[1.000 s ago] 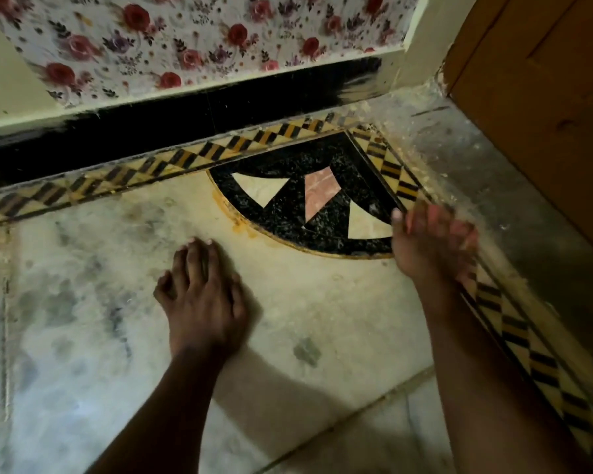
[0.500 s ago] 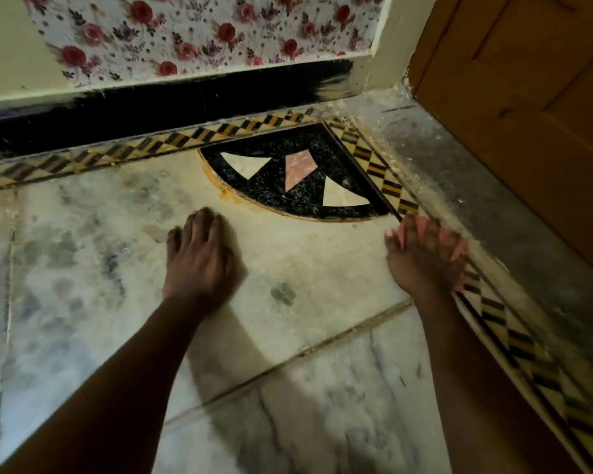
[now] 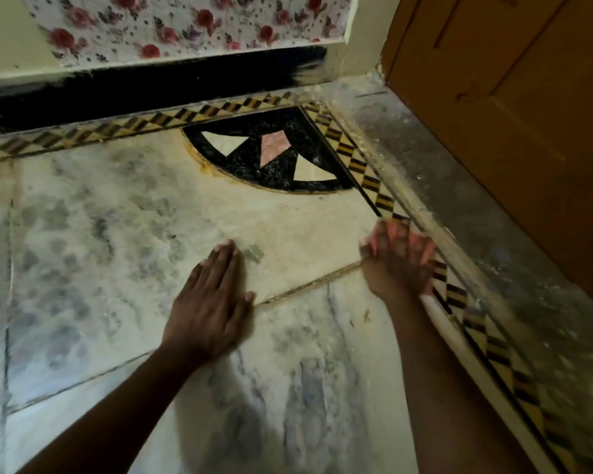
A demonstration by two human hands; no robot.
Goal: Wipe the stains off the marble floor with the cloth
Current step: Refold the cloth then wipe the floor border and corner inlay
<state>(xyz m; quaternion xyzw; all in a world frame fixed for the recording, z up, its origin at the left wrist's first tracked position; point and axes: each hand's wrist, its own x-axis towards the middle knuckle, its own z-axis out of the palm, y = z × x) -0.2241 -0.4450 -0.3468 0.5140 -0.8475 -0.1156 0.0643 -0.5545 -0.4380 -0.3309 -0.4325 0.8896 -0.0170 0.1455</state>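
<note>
The marble floor point(image 3: 117, 217) is pale with smudged grey stains point(image 3: 65, 213) over its left half and one small grey spot point(image 3: 254, 253) just past my left fingertips. My left hand point(image 3: 209, 302) lies flat on the marble, palm down, holding nothing. My right hand point(image 3: 399, 265) is blurred and presses down beside the chequered border strip point(image 3: 367, 165). Bits of a pink cloth point(image 3: 389, 230) show between its fingers; most of the cloth is hidden under the hand.
A black quarter-circle inlay point(image 3: 271, 159) fills the corner ahead. A black skirting point(image 3: 151, 87) and floral wall run along the back. On the right a dusty grey threshold point(image 3: 442, 172) leads to a wooden door point(image 3: 510, 97). A tile joint point(image 3: 305, 285) runs between my hands.
Both hands have drawn back from the corner inlay toward me. The right hand slid with the cloth along the border strip, and the left hand now rests near the tile joint.
</note>
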